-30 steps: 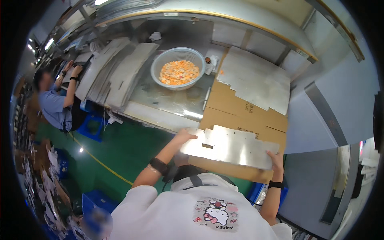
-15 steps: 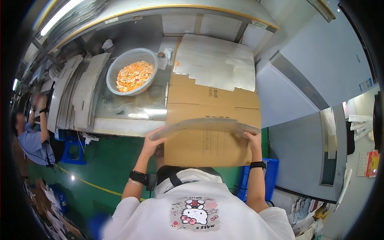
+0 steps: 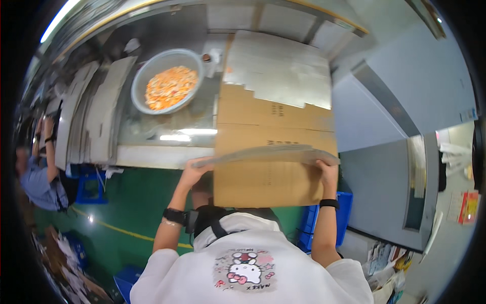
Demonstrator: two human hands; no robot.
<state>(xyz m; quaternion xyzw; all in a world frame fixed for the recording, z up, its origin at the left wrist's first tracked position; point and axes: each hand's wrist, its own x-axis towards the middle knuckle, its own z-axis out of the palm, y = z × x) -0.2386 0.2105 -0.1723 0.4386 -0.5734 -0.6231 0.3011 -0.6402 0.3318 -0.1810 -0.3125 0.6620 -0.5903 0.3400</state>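
My left hand (image 3: 192, 173) and my right hand (image 3: 327, 173) are closed on opposite ends of a stack of thin grey sheets (image 3: 268, 154). The stack stands nearly on edge and bows upward in its middle, slightly blurred. Beneath it lies a large brown cardboard sheet (image 3: 268, 180), its near edge close to my body. On the far part of that cardboard rests a flat silver-grey sheet (image 3: 281, 68) with a stepped near edge. The fingertips behind the stack are partly hidden.
A pale round basket (image 3: 139, 83) holds many small orange and white pieces (image 3: 169, 88) on the metal table. Grey boards (image 3: 104, 114) stand in rows to its left. A pale cabinet (image 3: 400, 96) rises at right, above a blue crate (image 3: 343, 218). Another person (image 3: 38, 180) is far left.
The view has shifted a little, so the basket and cardboard sit slightly higher in the picture. Both hands keep hold of the grey stack, which has hardly moved.
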